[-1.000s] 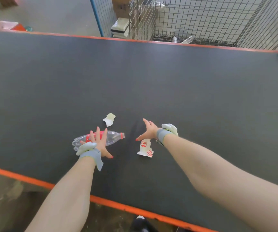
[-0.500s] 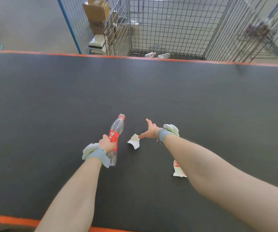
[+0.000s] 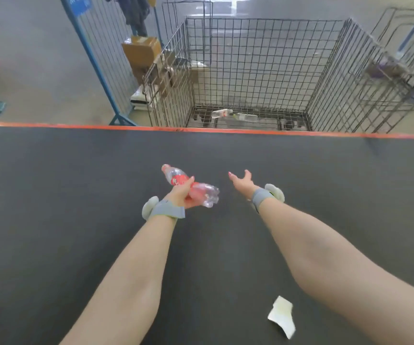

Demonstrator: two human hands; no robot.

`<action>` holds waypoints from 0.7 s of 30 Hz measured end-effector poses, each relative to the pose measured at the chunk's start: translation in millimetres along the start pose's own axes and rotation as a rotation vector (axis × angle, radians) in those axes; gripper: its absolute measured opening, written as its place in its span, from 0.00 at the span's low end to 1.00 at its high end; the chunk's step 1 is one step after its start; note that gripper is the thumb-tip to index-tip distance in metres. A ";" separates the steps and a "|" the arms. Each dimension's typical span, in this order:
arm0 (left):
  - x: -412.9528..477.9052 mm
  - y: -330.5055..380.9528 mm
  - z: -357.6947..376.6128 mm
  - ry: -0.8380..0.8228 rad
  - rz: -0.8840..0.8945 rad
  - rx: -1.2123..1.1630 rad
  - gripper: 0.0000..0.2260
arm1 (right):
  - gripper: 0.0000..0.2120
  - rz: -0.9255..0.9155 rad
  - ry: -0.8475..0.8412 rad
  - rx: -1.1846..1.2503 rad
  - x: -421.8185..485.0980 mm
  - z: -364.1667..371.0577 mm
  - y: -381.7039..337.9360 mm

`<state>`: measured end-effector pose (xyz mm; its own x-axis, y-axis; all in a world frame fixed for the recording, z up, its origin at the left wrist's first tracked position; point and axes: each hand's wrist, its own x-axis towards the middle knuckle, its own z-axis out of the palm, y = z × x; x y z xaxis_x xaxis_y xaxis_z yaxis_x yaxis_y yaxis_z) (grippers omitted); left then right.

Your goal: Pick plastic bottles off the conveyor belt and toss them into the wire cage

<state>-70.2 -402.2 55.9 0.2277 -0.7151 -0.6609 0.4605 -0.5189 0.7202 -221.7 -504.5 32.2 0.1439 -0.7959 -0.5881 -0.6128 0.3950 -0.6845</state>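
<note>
My left hand [image 3: 182,195] grips a clear plastic bottle [image 3: 201,192] with a red label and red cap, held above the dark conveyor belt [image 3: 76,195], cap pointing up and left. To its right my right hand [image 3: 242,181] hovers with fingers spread and holds nothing. Beyond the belt's far orange edge stands the wire cage [image 3: 250,70], with two clear bottles [image 3: 236,115] lying on its floor.
A white scrap of paper [image 3: 282,316] lies on the belt near my right forearm. Left of the cage stand a blue-framed mesh panel [image 3: 96,58] and cardboard boxes [image 3: 142,52]. More wire racks [image 3: 395,78] stand to the cage's right.
My left hand has lifted the bottle off the belt and turned it, cap now up-left. The view tilted up toward the cage; the paper scraps slid toward me.
</note>
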 end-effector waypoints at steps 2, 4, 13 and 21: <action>32.4 57.9 21.3 -0.152 0.059 -0.097 0.24 | 0.36 -0.048 0.071 0.157 40.7 -11.9 -37.1; 49.1 93.9 28.2 -0.121 0.135 -0.216 0.27 | 0.34 -0.132 0.090 0.254 54.3 -17.6 -66.3; 27.1 10.4 -7.0 0.074 -0.001 0.465 0.49 | 0.35 -0.111 -0.012 0.130 13.2 7.3 -42.1; -86.8 -65.6 -44.0 0.194 -0.010 1.177 0.44 | 0.37 -0.118 -0.093 -0.129 -91.3 29.5 3.2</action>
<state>-82.4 -285.5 56.7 0.4007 -0.6788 -0.6154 -0.5837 -0.7068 0.3996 -213.9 -417.0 71.0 0.2878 -0.7849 -0.5487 -0.6815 0.2347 -0.6932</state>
